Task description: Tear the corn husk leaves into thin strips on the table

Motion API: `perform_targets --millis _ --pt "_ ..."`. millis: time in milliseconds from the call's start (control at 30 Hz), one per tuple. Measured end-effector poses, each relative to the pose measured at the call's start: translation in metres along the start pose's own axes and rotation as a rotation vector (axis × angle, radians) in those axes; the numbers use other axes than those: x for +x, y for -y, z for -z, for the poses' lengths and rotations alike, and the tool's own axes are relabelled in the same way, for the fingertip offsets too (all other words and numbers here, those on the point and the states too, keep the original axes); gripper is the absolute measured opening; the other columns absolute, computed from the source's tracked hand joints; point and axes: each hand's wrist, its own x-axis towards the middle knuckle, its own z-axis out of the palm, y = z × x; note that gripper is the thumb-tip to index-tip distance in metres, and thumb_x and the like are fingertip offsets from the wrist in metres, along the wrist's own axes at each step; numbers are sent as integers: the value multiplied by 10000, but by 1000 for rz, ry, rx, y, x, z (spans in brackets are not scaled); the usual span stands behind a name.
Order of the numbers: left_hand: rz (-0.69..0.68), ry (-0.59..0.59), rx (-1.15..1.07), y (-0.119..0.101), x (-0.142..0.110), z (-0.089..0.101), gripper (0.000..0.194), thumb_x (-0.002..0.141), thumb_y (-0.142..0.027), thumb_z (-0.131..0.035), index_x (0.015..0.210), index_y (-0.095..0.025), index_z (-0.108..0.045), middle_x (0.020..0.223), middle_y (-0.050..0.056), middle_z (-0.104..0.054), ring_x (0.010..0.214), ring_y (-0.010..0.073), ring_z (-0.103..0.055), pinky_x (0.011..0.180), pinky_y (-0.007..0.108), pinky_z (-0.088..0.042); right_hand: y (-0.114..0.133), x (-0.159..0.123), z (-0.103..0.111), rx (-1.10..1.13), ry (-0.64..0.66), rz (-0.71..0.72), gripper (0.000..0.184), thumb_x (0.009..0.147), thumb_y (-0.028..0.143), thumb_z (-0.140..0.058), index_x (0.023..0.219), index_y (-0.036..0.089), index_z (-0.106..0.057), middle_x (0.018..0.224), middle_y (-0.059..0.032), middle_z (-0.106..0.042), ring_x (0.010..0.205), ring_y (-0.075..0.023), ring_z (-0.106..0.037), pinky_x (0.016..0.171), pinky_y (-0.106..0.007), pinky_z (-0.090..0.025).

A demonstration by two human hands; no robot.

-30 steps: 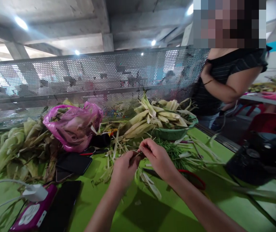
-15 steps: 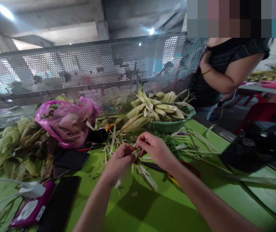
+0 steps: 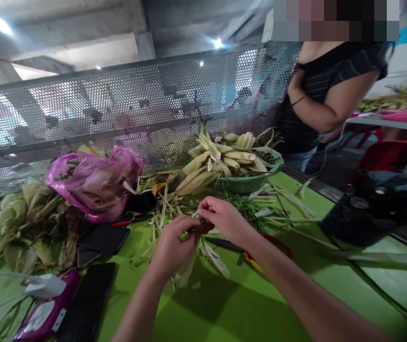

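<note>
My left hand (image 3: 177, 244) and my right hand (image 3: 221, 216) meet above the middle of the green table, fingertips pinched together. Between them is a thin strip of corn husk, mostly hidden by the fingers. A pale piece of husk (image 3: 186, 270) hangs or lies below my left hand; blur hides which. Just under my right wrist lies a pair of scissors (image 3: 221, 242) with red and yellow handles. Another pale husk strip (image 3: 216, 260) rests on the table near the blades. Green shreds (image 3: 248, 209) are heaped behind my right hand.
Husks fill a green basin (image 3: 248, 184) at the back. Leftward are a pink plastic bag (image 3: 96, 185), piled husks (image 3: 7, 223), phones (image 3: 105, 239) and a purple power bank (image 3: 52, 308) with a white plug. A person (image 3: 326, 104) stands behind the right edge, near a black object (image 3: 356, 213).
My hands stay close together, their fingers shifting on the strip; a pale piece now shows below my left hand. The view has tilted down and turned slightly right.
</note>
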Motion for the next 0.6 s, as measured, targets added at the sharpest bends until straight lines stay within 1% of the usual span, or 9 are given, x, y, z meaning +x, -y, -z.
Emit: perform_targets --millis 133,233,300,400,467,533,600 --pt "-37 36 123 -1 -1 1 215 827 -101 -537 888 -243 -686 885 28 -688 826 170 -610 757 265 -420 -3 2 1 -8 16 -4 101 836 257 -561 762 190 -543 628 27 -571 544 -128 -592 515 -232 -466" --pt "-38 11 225 2 -2 0 202 830 -96 -531 858 -239 -671 860 20 -680 811 170 -592 750 271 -403 -3 4 2 59 41 -53 101 835 262 -555 768 193 -528 624 29 -580 508 -129 -594 503 -242 -475" --pt "-17 -23 211 4 -1 -2 203 818 -77 -525 843 -229 -656 842 15 -669 802 163 -580 749 269 -398 -3 5 2 107 58 -77 101 829 259 -556 764 191 -519 631 29 -587 489 -126 -596 498 -244 -475" --pt "53 -129 34 6 0 -7 121 802 -110 -555 818 -205 -629 838 17 -633 782 150 -562 723 255 -406 -3 6 1 141 70 -96 112 822 266 -564 754 191 -516 612 38 -574 481 -129 -601 494 -246 -471" --pt "140 -201 -187 7 1 -10 26 792 -170 -600 803 -193 -608 858 21 -611 783 144 -554 706 243 -416 -5 5 -1 151 72 -102 124 816 280 -576 751 193 -517 594 43 -564 488 -137 -606 499 -252 -473" --pt "255 -236 -462 7 1 -12 67 778 -223 -640 808 -188 -591 872 20 -609 794 141 -559 716 240 -428 -6 5 -3 182 81 -99 140 807 300 -593 753 194 -520 601 45 -563 510 -142 -614 521 -261 -483" --pt "341 -242 -694 8 2 -13 135 762 -266 -676 817 -183 -586 871 19 -625 805 140 -573 741 245 -438 -7 5 -6 231 97 -90 158 804 319 -602 758 192 -520 638 42 -570 548 -143 -627 560 -270 -497"
